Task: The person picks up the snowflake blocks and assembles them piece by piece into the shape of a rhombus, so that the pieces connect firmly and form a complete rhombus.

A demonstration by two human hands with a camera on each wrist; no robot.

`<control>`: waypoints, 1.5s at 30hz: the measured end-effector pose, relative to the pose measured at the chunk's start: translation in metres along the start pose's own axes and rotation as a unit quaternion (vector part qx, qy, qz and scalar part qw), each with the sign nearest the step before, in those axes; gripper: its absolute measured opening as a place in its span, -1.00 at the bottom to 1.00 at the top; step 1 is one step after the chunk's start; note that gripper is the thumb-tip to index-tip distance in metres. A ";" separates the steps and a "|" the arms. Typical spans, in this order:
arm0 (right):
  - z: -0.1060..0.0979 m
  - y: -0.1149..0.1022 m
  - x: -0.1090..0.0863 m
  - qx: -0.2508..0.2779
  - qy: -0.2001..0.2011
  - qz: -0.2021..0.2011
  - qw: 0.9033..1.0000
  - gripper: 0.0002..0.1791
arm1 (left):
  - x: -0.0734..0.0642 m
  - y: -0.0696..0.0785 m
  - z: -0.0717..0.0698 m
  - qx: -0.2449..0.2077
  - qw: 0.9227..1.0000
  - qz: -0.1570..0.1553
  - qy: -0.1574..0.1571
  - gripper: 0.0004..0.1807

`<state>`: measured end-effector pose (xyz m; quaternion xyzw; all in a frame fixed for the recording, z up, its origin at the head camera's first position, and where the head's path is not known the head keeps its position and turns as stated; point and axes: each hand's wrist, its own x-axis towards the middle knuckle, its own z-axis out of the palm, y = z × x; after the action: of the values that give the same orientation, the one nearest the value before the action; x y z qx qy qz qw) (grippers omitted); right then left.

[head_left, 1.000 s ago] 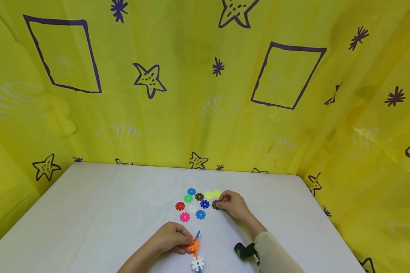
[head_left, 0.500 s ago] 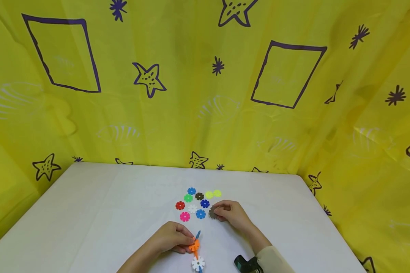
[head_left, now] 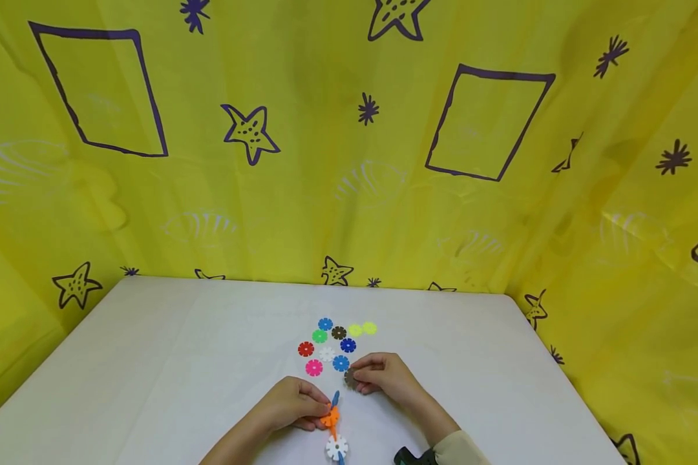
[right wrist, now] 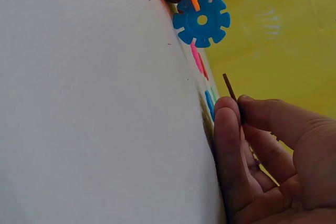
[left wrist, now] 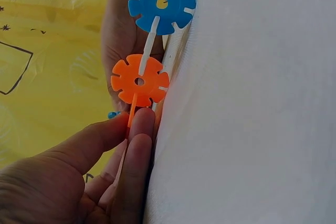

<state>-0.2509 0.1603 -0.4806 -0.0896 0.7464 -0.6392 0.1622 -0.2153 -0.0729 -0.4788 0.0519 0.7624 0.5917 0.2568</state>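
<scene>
My left hand [head_left: 295, 403] pinches a chain of slotted plastic discs near the front of the table. In the head view the chain shows a blue disc [head_left: 335, 398] edge-on at its far end, an orange disc [head_left: 330, 419] by the fingertips and a white disc [head_left: 337, 447] closer in. The left wrist view shows thumb and fingers on an edge-on orange piece, below a flat orange disc [left wrist: 126, 72]. Between thumb and fingers, my right hand [head_left: 388, 379] grips a brown disc [head_left: 349, 378], seen edge-on in the right wrist view, just right of the chain's far end.
Several loose discs lie beyond the hands, among them pink [head_left: 314, 367], red [head_left: 306, 349], light blue [head_left: 340, 363], dark blue [head_left: 348, 345] and yellow [head_left: 370, 328] ones. A black device [head_left: 410, 456] is beside the right sleeve. A yellow patterned curtain [head_left: 302, 213] surrounds the white table [head_left: 209, 336].
My right hand has brought the brown disc from the right side of the loose discs leftward and nearer, toward the chain. The left hand has stayed in place with the chain.
</scene>
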 end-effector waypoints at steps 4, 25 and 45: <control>0.004 -0.001 -0.001 -0.001 -0.011 0.001 1.000 -0.69 | 0.000 0.001 0.000 0.008 1.000 -0.004 0.003 -0.83; 0.016 -0.001 -0.006 0.001 -0.018 0.000 1.000 -0.70 | -0.001 0.001 0.001 0.003 1.000 0.008 -0.003 -0.84; 0.017 -0.004 -0.007 0.000 -0.032 0.010 0.999 -0.70 | -0.003 0.002 0.002 0.000 1.000 0.028 -0.007 -0.82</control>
<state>-0.2386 0.1462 -0.4775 -0.1024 0.7418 -0.6343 0.1922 -0.2128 -0.0717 -0.4763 0.0775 0.7587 0.5983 0.2459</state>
